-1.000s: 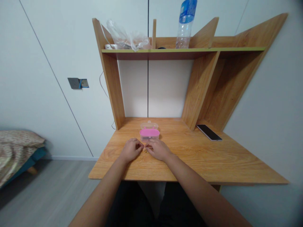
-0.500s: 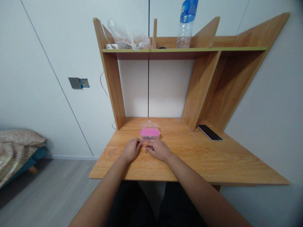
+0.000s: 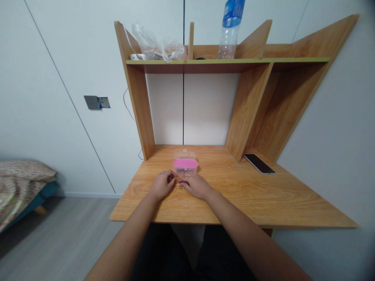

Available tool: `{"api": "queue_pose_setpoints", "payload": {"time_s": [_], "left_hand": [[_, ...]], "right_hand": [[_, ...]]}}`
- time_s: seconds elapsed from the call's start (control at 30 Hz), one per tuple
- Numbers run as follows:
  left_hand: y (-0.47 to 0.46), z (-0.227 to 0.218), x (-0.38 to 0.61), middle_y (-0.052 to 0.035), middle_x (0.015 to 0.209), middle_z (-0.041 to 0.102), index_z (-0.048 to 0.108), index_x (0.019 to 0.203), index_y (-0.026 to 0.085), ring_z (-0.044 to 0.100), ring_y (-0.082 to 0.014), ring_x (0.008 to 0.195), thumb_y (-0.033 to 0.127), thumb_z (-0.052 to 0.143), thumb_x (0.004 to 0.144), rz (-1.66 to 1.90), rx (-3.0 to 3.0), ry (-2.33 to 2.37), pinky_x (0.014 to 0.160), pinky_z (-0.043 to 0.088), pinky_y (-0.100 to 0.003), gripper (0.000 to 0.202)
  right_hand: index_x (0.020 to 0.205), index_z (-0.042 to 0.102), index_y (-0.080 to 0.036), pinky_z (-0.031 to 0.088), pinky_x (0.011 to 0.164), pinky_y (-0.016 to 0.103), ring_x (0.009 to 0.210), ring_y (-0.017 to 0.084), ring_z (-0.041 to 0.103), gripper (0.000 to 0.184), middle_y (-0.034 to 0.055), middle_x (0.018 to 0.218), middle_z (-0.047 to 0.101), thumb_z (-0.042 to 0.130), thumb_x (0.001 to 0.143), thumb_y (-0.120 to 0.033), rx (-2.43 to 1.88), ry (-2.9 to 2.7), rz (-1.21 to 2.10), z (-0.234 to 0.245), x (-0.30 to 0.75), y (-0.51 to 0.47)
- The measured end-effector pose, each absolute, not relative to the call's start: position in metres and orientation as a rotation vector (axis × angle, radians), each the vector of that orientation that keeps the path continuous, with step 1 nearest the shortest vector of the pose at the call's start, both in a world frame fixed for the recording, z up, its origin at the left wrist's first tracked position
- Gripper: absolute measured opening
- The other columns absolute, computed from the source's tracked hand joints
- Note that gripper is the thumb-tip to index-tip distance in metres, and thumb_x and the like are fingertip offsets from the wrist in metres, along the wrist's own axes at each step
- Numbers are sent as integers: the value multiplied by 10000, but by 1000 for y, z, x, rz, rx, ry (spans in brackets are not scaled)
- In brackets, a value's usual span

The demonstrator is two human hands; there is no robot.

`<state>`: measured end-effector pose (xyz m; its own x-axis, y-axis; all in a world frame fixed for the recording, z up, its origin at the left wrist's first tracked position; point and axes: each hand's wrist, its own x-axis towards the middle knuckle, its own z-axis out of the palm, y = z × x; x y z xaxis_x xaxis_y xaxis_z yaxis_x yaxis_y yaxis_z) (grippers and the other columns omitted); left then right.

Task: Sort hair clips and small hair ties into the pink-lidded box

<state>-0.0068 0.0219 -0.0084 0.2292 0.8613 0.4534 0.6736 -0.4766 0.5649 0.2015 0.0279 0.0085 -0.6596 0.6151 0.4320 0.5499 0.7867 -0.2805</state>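
Note:
My left hand (image 3: 161, 185) and my right hand (image 3: 197, 185) rest close together on the wooden desktop (image 3: 234, 199), fingers curled and tips nearly meeting. Between them lies a small thin metal ring (image 3: 180, 187), with possibly another tiny piece beside it, too small to tell. Whether either hand pinches something cannot be seen. Just beyond my fingertips stands a clear plastic box with a pink lid (image 3: 185, 165), closed or partly open, I cannot tell which.
A black smartphone (image 3: 259, 163) lies on the desk at the right. Above stands a wooden shelf (image 3: 225, 65) holding a plastic water bottle (image 3: 230, 29) and a clear plastic bag (image 3: 158, 47). Wooden side panels flank the desk; a bed (image 3: 20, 191) sits low at left.
My fingertips have shifted slightly closer around the small ring. The box, phone and shelf stay in place.

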Motion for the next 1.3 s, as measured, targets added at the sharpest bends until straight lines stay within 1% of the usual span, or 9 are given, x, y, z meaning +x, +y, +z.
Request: {"api": "queue_pose_setpoints", "payload": {"time_s": [0.17,0.27,0.43,0.63,0.83,0.93,1.13,1.3], "left_hand": [[22,-8,-7,-55,860,727,686,931,187,661,-180,772,248,603,889,1092,2253,1425,703,492,-274,112],[23,-9,-8,-60,886,735,694,983,184,673,-180,797,255,601,898,1092,2251,1414,732,502,-276,144],[23,-9,-8,-71,906,745,709,1097,186,681,-189,817,283,612,909,1082,2251,1420,759,506,-287,233],[19,-5,-7,-67,886,751,759,1005,205,658,-193,787,314,640,898,1056,2292,1416,732,479,-285,193],[18,-4,-6,-71,868,748,766,1023,204,643,-189,766,366,633,908,1066,2305,1414,712,471,-279,239],[18,-3,-7,-68,847,741,769,1030,206,634,-187,756,377,636,907,1071,2314,1412,706,466,-278,250],[17,-2,-6,-68,842,739,782,1002,212,633,-186,769,386,654,898,1073,2329,1400,702,467,-271,240],[17,-1,-5,-76,846,740,785,1007,202,637,-185,765,395,672,887,1089,2327,1405,704,479,-272,254]], "right_hand": [[939,696,-212,468,901,334,966,201,655,42,35,978,733,681,902,-199,-854,-2431,200,8,200,29],[940,674,-207,472,872,323,937,195,648,61,28,946,721,702,887,-194,-846,-2407,207,9,201,28],[997,661,-207,475,864,316,974,196,632,82,50,1021,693,653,917,-189,-842,-2343,192,11,203,25],[1003,677,-212,481,880,324,962,197,640,92,49,986,707,631,929,-181,-820,-2296,169,8,202,27],[1001,685,-208,483,916,341,993,206,643,106,63,1006,710,618,928,-172,-805,-2254,149,10,203,26],[1049,693,-209,491,908,333,972,199,651,150,59,986,720,594,944,-166,-793,-2251,143,10,204,27],[1180,710,-251,506,911,337,1000,196,651,282,61,1033,719,595,947,-140,-771,-2253,122,4,205,34],[1191,716,-255,524,893,343,972,195,657,302,63,1015,723,598,944,-129,-783,-2216,112,-1,207,40]]}}
